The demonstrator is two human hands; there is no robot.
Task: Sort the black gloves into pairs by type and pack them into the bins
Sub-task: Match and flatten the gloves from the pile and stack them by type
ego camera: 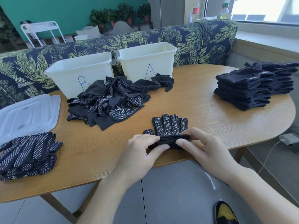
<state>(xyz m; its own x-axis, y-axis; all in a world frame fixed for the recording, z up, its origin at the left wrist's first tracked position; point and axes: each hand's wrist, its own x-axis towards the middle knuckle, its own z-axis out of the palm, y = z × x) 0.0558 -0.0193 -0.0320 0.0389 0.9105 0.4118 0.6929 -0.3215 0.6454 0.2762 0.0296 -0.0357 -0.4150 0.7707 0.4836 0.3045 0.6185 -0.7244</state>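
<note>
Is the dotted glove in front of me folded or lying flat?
Partly folded: the glove's fingers lie spread on the table, while both hands roll its cuff over.

A dotted black glove (169, 125) lay palm-up at the table's near edge, fingers pointing away, cuff folded. Behind it sat a tangled glove heap (110, 101) before white bins marked B (80, 73) and A (145, 62).

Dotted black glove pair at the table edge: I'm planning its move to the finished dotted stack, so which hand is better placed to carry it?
Left, probably. The left hand already pinches the dotted black glove pair, and the dotted stack lies on its side.
</note>
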